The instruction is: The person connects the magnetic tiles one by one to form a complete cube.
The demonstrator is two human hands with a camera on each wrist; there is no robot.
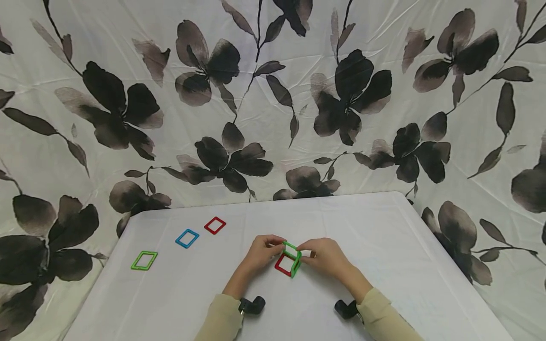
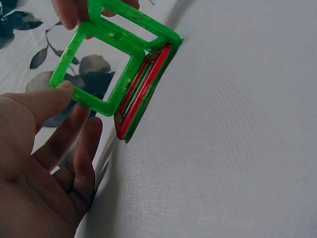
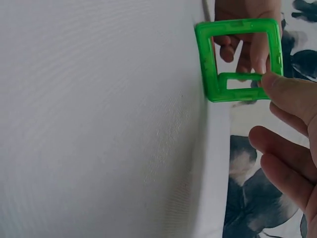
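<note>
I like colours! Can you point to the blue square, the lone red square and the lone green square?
blue square [image 1: 186,238]: head view, on its frame's right side.
red square [image 1: 215,225]: head view, on its frame's near edge.
green square [image 1: 144,260]: head view, on its frame's left side.

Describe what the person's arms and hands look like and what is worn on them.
Both arms wear long, pale cream sleeves ending at the wrists. The left hand and right hand are bare: no gloves, rings or watch show. A small black cylindrical camera is strapped under each wrist, the left wrist camera and the right wrist camera. No cables or markings are visible.
</note>
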